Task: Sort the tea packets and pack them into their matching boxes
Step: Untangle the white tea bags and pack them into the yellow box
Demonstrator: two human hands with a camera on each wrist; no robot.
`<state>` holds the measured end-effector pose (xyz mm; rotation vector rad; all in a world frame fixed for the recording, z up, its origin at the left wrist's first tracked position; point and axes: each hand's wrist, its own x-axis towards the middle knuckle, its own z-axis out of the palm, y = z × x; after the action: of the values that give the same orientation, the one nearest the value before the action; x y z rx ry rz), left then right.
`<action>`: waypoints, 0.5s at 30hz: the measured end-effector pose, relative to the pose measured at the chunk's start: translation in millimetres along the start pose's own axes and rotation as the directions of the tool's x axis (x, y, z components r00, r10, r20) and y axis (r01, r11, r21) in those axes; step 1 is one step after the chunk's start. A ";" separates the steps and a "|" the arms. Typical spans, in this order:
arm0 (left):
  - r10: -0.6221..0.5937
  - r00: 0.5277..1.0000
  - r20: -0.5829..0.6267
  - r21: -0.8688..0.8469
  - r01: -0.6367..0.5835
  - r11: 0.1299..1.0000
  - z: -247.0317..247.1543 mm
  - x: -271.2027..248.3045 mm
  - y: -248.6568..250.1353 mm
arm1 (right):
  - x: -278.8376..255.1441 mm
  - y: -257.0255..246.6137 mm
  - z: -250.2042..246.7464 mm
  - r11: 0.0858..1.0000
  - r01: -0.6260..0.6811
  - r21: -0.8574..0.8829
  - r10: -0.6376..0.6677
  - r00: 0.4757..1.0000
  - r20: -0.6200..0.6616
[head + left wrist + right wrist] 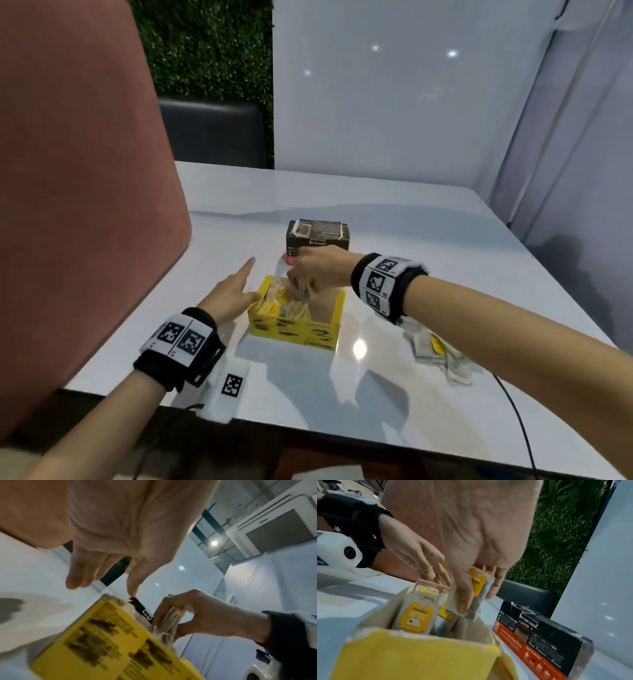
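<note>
An open yellow box (294, 327) stands mid-table with several yellow-labelled tea packets (417, 615) upright inside. Over its opening, my right hand (301, 284) pinches a small bundle of tea packets (477, 585) between thumb and fingers. At the box's left flap, my left hand (245, 284) has its fingers straight and its thumb on the edge. The left wrist view shows the bundle (171, 620) at the box's rim (111, 642). A black and orange box (317, 236) stands just behind, flaps taped. More loose packets (438, 356) lie at the right, partly under my right forearm.
A tall pink padded panel (85, 171) rises along the table's left side. White walls close off the back and right. A coded white tag (233, 383) lies near the table's front edge (308, 428). A black cable (513, 411) runs over the front right.
</note>
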<state>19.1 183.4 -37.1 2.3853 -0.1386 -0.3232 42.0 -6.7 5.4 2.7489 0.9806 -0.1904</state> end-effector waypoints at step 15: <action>0.049 0.998 0.041 -0.073 -0.046 0.996 7.0 10.8 -13.2 | 6.1 7.8 31.1 0.979 0.165 -0.119 -0.157 0.985 0.070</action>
<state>27.7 186.6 -53.0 2.3007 -0.1999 -0.3507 50.2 -16.5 -24.7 2.5374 1.1586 -0.2282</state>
